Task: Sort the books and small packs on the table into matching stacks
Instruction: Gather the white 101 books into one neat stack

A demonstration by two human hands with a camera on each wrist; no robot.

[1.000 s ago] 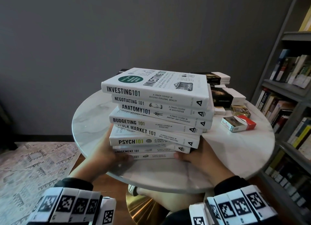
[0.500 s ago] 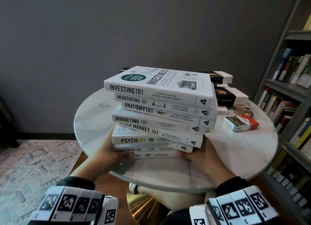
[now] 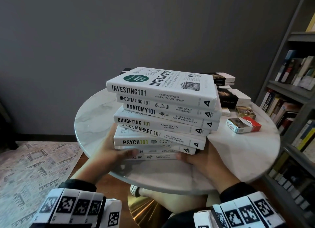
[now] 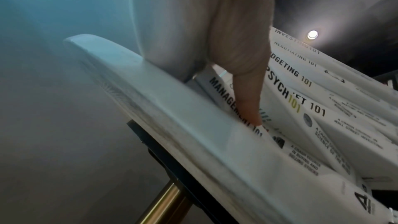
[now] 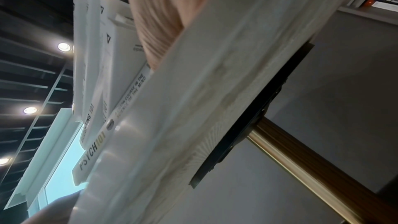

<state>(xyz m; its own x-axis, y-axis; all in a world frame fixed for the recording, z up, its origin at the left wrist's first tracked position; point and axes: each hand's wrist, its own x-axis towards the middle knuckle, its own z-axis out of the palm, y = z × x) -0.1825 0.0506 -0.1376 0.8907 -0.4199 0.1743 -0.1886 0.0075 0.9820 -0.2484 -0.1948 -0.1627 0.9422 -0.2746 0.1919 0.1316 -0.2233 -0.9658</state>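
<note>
A tall, uneven stack of white "101" books point(image 3: 162, 115) stands on the round marble table point(image 3: 238, 156), Investing 101 on top. My left hand point(image 3: 115, 151) grips the stack's lower left corner, its thumb across the spines of the two lowest books. My right hand point(image 3: 199, 157) grips the lower right corner, fingers hidden behind the books. In the left wrist view the thumb point(image 4: 247, 94) presses on the Management 101 spine point(image 4: 228, 101). In the right wrist view the Psych 101 spine point(image 5: 92, 149) shows above the table edge. A red-and-white pack point(image 3: 243, 124) lies to the right.
Behind the stack lie black-and-white books point(image 3: 233, 99), a gold pack point(image 3: 245, 111) and a small white pack point(image 3: 225, 112). A grey bookshelf point(image 3: 296, 94) stands close on the right. A patterned rug point(image 3: 34, 163) covers the floor at left, and the table's brass post point(image 4: 163, 205) is below.
My left thumb has slid further right across the lowest spines, now covering most of the Management title. The stack and my right hand have barely moved.
</note>
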